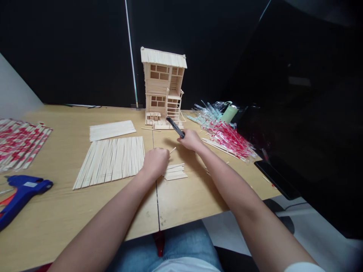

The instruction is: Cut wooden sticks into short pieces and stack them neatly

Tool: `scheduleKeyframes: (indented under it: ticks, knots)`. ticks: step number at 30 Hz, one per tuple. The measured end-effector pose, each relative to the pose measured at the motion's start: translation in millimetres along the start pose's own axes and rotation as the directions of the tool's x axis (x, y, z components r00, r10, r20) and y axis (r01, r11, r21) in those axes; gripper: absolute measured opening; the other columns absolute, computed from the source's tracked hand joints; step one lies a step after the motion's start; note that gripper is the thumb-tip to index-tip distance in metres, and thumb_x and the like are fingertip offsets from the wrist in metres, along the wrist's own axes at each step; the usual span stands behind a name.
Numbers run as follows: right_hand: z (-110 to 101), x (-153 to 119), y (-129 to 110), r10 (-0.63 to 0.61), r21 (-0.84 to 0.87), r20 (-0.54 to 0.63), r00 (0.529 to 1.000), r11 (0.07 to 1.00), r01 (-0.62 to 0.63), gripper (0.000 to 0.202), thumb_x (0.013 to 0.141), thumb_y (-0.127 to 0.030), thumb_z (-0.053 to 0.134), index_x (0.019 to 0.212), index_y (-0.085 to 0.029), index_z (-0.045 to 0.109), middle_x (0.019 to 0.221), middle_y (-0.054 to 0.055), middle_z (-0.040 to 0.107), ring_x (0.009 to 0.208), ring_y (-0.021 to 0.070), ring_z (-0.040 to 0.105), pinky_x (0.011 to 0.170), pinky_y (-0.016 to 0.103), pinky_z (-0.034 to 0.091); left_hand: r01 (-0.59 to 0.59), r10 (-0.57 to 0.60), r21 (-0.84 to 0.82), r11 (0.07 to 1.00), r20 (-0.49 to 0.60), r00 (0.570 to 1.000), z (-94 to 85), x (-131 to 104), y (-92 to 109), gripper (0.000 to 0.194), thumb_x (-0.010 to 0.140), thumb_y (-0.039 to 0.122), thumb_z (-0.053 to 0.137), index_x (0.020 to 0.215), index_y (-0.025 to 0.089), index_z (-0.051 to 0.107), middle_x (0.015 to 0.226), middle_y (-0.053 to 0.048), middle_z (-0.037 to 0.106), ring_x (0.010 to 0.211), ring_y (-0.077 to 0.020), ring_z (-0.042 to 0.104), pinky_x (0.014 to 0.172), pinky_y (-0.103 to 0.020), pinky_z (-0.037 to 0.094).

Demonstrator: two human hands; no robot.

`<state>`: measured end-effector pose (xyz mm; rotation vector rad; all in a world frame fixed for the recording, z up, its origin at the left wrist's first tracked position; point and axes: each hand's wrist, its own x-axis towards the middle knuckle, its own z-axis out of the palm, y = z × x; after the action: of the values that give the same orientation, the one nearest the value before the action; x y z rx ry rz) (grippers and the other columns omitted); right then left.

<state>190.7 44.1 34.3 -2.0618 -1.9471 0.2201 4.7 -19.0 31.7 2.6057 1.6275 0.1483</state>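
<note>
Pale, thin stick (172,150) juts from closed left fingers (165,152); right fingers (182,140) grip a dark, slim tool (175,127)

Short white sleeve, white top and faded blue jeans.

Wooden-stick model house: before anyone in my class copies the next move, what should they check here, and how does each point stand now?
1. Model house standing upright: ok.
2. Short stick held in the left hand: ok.
3. Dark tool gripped by the right hand: ok.
4. Tool tip clear of the house: cannot tell; they overlap in this view.
5. Pile of short sticks with ends lined up: not ok, the ends are uneven.
6. Blue glue gun out of both hands: ok, it lies at the far left.
</note>
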Motion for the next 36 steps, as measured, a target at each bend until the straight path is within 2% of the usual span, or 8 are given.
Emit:
scheduleKeyframes:
  ticks: [5,11,16,20,22,25,29,36]
  knots:
    - [28.8,41.6,-28.8,0.022,-0.030,0.012,1.000,0.999,-0.022,0.030,0.082,-0.033,0.070,0.110,-0.022,0.065,0.108,0.009,0.072,0.097,0.0248,0.067,0.076,0.028,0.047,0.001,-0.001,0.018,1.000,-0.001,1.000,1.9,-0.8,-3.9,0.029,0.094,0.024,0.046,0.089,0.016,0.074,0.088,-0.016,0.074,0.087,-0.0295,0.072,0.070,-0.034,0.050]
    - [42.0,52.9,-38.3,-0.015,-0.063,0.062,0.998,0.998,0.019,0.022,0.082,-0.021,0.069,0.103,-0.019,0.068,0.104,0.012,0.072,0.097,0.0257,0.067,0.079,0.029,0.047,-0.033,0.033,0.014,0.999,-0.025,0.999,9.3,0.0,-13.2,0.030,0.094,0.018,0.044,0.090,0.015,0.074,0.088,-0.017,0.074,0.086,-0.0282,0.072,0.069,-0.033,0.051]
    - [16.8,40.1,-8.7,-0.027,-0.086,0.031,0.999,0.996,0.030,0.021,0.082,-0.016,0.068,0.103,-0.017,0.067,0.097,0.012,0.071,0.091,0.0259,0.066,0.078,0.030,0.044,-0.025,0.024,-0.025,0.999,-0.014,1.000,12.6,0.8,-16.1,0.027,0.091,0.015,0.047,0.093,0.014,0.074,0.089,-0.016,0.074,0.086,-0.0274,0.071,0.070,-0.033,0.051]
    - [-13.4,32.3,26.0,0.115,-0.131,-0.219,0.969,0.981,-0.146,0.032,0.090,-0.009,0.054,0.122,-0.005,0.058,0.106,0.025,0.065,0.098,0.0308,0.063,0.080,0.036,0.040,-0.050,0.047,-0.057,0.997,-0.054,0.997,14.0,4.2,-16.0,0.026,0.094,0.021,0.048,0.091,0.014,0.073,0.090,-0.016,0.073,0.084,-0.0266,0.071,0.069,-0.033,0.050]
    - [-17.7,34.1,30.6,0.135,-0.131,-0.266,0.955,0.976,-0.174,0.034,0.090,-0.008,0.053,0.124,-0.003,0.056,0.109,0.027,0.064,0.098,0.0304,0.063,0.078,0.035,0.040,-0.092,0.086,-0.062,0.994,-0.094,0.992,14.9,6.8,-13.2,0.026,0.095,0.023,0.049,0.092,0.014,0.073,0.090,-0.016,0.073,0.084,-0.0267,0.070,0.069,-0.034,0.050]
    - [-4.1,43.6,13.6,0.046,-0.080,-0.189,0.981,0.995,-0.062,0.032,0.086,-0.012,0.059,0.118,-0.012,0.060,0.101,0.016,0.069,0.091,0.0256,0.065,0.075,0.030,0.041,-0.192,0.177,-0.062,0.979,-0.193,0.965,16.3,9.1,-6.5,0.023,0.096,0.022,0.049,0.096,0.014,0.071,0.091,-0.014,0.073,0.087,-0.0251,0.068,0.071,-0.033,0.049]
    - [30.7,58.8,-32.7,-0.138,0.001,-0.048,0.989,0.990,0.139,0.032,0.086,-0.017,0.058,0.117,-0.018,0.059,0.103,0.009,0.070,0.089,0.0224,0.065,0.073,0.026,0.044,-0.303,0.250,-0.087,0.949,-0.377,0.892,17.6,3.9,-3.5,0.029,0.101,0.025,0.042,0.096,0.018,0.069,0.088,-0.008,0.073,0.082,-0.0208,0.067,0.070,-0.031,0.046]
    - [61.8,71.1,-79.6,-0.204,-0.027,0.025,0.979,0.978,0.205,0.026,0.088,-0.019,0.058,0.115,-0.018,0.058,0.101,0.010,0.070,0.091,0.0233,0.065,0.078,0.029,0.045,-0.330,0.195,-0.163,0.930,-0.543,0.817,21.7,-1.2,-20.6,0.035,0.103,0.031,0.039,0.097,0.018,0.071,0.090,-0.008,0.074,0.084,-0.0178,0.067,0.075,-0.030,0.048]
